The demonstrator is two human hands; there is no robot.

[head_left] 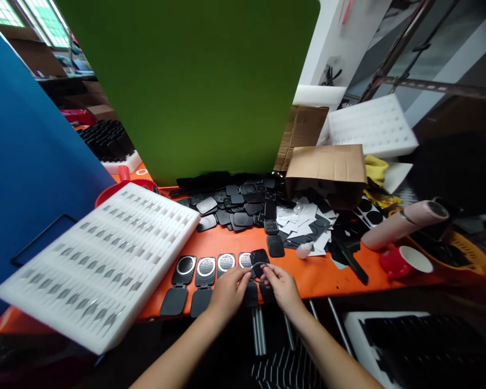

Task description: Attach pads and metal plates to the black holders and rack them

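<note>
My left hand (229,290) and my right hand (284,287) meet at the table's front edge, fingertips pinched on opposite sides of a thin ring (261,263). Beneath the ring lies a black hinged plate (260,255), partly covered by my fingers. To its left runs a row of unfolded black hinged plates (174,301), several with a silver ring (186,265) on the upper half. My left hand and wrist hide parts of the nearest ones. Behind the row, a heap of loose black hinged plates (243,219) spreads across the orange table (227,241).
A white foam tray (117,259) with slotted rows leans at left. To the right are paper scraps (308,219), a cardboard box (328,162), a pink tumbler (405,222) and a red mug (392,263). A green panel (202,92) stands behind; another foam tray (356,346) sits below right.
</note>
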